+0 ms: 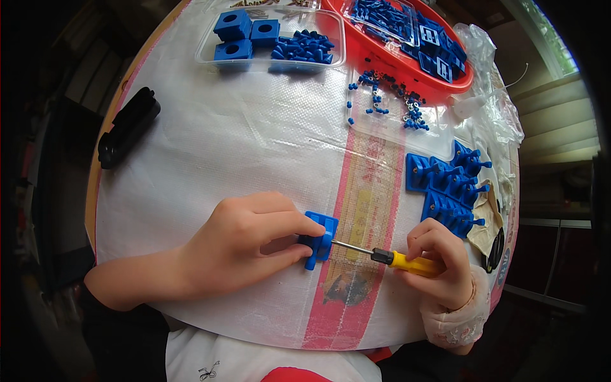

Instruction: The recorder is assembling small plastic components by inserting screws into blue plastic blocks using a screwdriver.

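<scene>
My left hand (254,239) pinches a small blue plastic part (321,239) with a square plate and a short peg, holding it near the table's front edge. In my right hand (439,258) is a screwdriver (414,262) with a yellow and black handle, my fingers wrapped round it. The metal shaft points left, and its tip meets the right side of the blue part. Whether a screw sits under the tip is too small to tell. Right of my hands, several similar blue assemblies (445,191) with pegs stand grouped together.
A clear tub (270,62) at the back holds blue blocks and small cones. Beside it, a red basin (461,83) is full of blue parts. A clear lid (394,130) carries tiny blue pieces. At the left edge lies a black case (130,127); crumpled plastic (499,114) lies at right.
</scene>
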Demonstrator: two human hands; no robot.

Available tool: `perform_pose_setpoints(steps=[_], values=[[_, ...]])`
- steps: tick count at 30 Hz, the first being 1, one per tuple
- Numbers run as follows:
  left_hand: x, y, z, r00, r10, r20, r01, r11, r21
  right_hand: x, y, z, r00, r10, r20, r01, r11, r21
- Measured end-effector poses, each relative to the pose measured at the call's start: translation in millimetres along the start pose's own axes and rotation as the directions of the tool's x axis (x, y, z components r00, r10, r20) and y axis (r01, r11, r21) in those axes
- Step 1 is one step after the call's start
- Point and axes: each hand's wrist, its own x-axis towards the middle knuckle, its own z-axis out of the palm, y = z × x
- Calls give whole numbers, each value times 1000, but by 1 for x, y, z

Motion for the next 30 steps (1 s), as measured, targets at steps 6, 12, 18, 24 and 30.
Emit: perform_pose_setpoints(steps=[6, 12, 18, 24, 30], values=[[0, -1, 0, 1000, -1, 0, 1, 1000, -11, -1, -2, -6, 996, -71, -52, 66, 994, -88], [-1, -1, 0, 1000, -2, 2, 2, 1000, -5, -1, -2, -4, 995, 79, -63, -71, 990, 119], [-1, 0, 0, 1000, -2, 2, 2, 1000, -10, -1, -1, -3, 999, 11, -51, -6, 996, 90], [0, 1, 0, 1000, -7, 8, 7, 1000, -3, -1, -3, -10, 997, -66, -29, 63, 995, -83], [-1, 1, 0, 1000, -19, 6, 19, 1000, -16, 0, -1, -5, 999, 20, -45, -16, 996, 85]])
